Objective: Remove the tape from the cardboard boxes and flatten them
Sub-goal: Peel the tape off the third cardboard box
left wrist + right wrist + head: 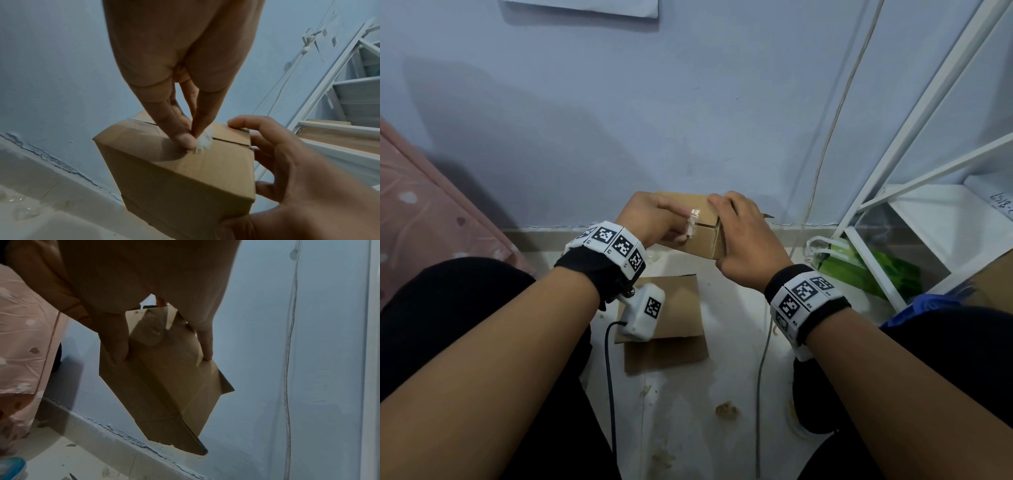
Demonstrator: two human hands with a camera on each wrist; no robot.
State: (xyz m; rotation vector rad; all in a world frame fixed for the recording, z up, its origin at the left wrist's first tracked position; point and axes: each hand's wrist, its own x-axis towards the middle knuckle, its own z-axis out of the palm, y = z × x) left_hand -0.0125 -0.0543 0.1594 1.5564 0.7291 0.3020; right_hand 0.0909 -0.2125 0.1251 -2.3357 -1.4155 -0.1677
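Observation:
A small brown cardboard box (pixel 700 236) is held up in front of the blue wall. My right hand (pixel 743 240) grips its right end, thumb on one side and fingers (pixel 207 344) on the other. My left hand (pixel 654 219) pinches a crumpled strip of clear tape (pixel 693 222) at the box's flap seam. In the left wrist view the thumb and forefinger squeeze the whitish tape (pixel 203 141) just above the seam of the box (pixel 179 175). From the right wrist, the box (pixel 168 386) shows loose flaps at its far end.
A flattened cardboard box (pixel 671 325) lies on the tiled floor below my hands. A white metal rack (pixel 914 212) stands at the right with a green bag (pixel 859 270) beneath it. A thin cable (pixel 822 164) hangs down the wall. Pink fabric (pixel 421 212) is at the left.

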